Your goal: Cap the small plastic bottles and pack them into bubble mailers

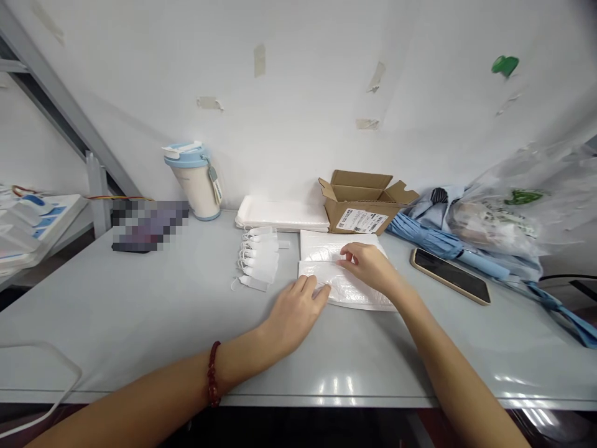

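Observation:
A white padded bubble mailer (347,297) lies on the grey table in front of me, its upper part (321,244) spread flat above a crosswise edge. My left hand (296,311) rests at the mailer's lower left side, fingers bent and thumb apart, the tips on its surface. Over the mailer's middle, my right hand (368,264) has thumb and forefinger drawn together at that crosswise edge. To the left sits a row of several small white translucent tags or pouches with loops (261,256). Behind lies a stack of white mailers (282,213).
An open cardboard box (359,202) stands behind the mailer. To its right are a folded blue umbrella (448,242), a phone (450,275) and a plastic bag (499,218). On the left stand a tumbler (194,180) and a blurred dark item (149,227). A white cable (69,367) crosses the front left corner.

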### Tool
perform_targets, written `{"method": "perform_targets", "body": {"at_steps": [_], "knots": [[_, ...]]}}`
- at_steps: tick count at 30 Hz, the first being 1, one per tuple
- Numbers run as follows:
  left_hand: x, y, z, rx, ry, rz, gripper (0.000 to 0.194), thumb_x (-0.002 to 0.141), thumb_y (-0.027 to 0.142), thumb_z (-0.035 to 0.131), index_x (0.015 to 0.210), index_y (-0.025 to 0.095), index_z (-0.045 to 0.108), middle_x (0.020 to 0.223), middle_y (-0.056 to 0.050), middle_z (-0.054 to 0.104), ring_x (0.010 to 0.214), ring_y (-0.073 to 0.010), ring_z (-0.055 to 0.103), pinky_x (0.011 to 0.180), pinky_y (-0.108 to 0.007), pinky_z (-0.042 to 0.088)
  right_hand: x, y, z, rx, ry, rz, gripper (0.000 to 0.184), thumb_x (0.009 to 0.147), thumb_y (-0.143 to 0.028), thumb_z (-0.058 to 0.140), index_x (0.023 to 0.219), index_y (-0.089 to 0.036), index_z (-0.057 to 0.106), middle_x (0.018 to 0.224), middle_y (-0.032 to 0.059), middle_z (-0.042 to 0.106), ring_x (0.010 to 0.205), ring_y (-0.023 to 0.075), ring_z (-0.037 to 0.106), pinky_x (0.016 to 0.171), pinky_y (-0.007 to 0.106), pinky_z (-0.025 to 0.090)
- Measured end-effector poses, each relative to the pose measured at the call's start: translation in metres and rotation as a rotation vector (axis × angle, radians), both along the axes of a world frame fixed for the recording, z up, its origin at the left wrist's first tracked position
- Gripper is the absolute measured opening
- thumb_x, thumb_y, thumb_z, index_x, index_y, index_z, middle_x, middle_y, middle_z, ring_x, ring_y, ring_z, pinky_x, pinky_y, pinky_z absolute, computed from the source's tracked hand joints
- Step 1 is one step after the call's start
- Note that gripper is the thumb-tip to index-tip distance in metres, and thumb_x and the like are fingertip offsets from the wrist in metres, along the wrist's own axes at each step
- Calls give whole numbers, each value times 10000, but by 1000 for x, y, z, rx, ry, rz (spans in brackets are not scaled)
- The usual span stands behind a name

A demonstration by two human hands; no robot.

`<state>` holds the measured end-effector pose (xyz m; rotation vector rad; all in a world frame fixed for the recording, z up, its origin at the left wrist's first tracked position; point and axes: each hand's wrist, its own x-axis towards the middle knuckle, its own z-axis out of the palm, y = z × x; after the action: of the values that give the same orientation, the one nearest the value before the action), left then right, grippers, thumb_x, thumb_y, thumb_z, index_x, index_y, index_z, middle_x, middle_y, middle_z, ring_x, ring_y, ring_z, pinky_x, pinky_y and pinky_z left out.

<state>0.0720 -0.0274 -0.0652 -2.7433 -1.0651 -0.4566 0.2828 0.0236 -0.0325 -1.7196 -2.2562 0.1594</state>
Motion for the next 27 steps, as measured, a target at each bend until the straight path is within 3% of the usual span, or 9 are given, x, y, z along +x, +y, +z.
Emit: {"method": "perform_targets", "body": {"at_steps": [9, 15, 23, 27], "knots": [[-4, -2, 9, -55, -58, -74, 275, 934, 226, 428, 1177, 156, 537, 1014, -124, 591, 917, -246, 564, 724, -360, 519, -15, 6, -23, 240, -103, -63, 217, 890, -252, 427, 810, -174, 613, 773, 60, 677, 632, 161, 572, 568, 254, 298], [-3, 2, 5, -51, -75, -102, 257, 943, 192, 405, 1132, 156, 575, 1015, -123, 592, 917, -231, 565, 743, -347, 522, -13, 10, -23, 320, -129, -53, 304, 916, -273, 367, 780, -152, 611, 706, 80, 656, 604, 163, 551, 566, 264, 279], [9, 11, 4, -103, -93, -20, 233, 931, 233, 447, 1072, 140, 607, 928, -108, 599, 874, -229, 558, 722, -343, 527, -33, -5, -17, 260, -112, 57, 315, 915, -329, 369, 759, -167, 590, 670, 58, 641, 576, 152, 532, 540, 264, 248], [7, 9, 2, -93, -161, -59, 208, 917, 257, 473, 996, 138, 625, 963, -116, 606, 904, -237, 552, 750, -359, 521, -42, -4, -22, 193, -102, 53, 256, 904, -301, 410, 749, -177, 572, 727, 52, 649, 612, 153, 547, 544, 259, 249]]}}
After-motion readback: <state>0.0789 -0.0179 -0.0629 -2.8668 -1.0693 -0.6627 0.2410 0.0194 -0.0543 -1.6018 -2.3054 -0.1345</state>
